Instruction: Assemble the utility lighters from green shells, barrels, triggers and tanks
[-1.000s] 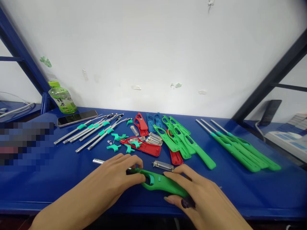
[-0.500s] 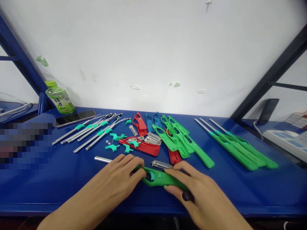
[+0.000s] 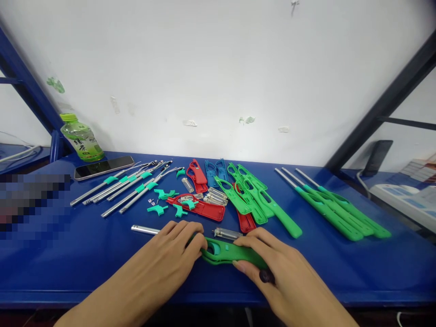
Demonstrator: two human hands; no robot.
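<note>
A green lighter [image 3: 226,252] lies across the front of the blue table, its metal tube pointing left. My left hand [image 3: 177,254] is closed on its front end, around the tube's base and the trigger opening. My right hand [image 3: 272,265] grips the handle between thumb and fingers. A dark, round-ended tool [image 3: 266,276] is tucked in my right palm, mostly hidden. A thin seam gap shows along the lighter's lower edge. Just behind the handle lies a clear fuel tank [image 3: 228,234].
Metal tubes with wires [image 3: 127,195], teal triggers [image 3: 157,209] and a phone [image 3: 104,168] lie left, near a green bottle [image 3: 83,141]. Red shells [image 3: 207,210], blue shells [image 3: 216,172] and green shells [image 3: 282,217] fill the middle. Several green lighters [image 3: 335,213] lie right.
The view has shifted slightly. Both hands keep their hold on the green lighter, which has tilted a little, and the seam along its lower edge shows more.
</note>
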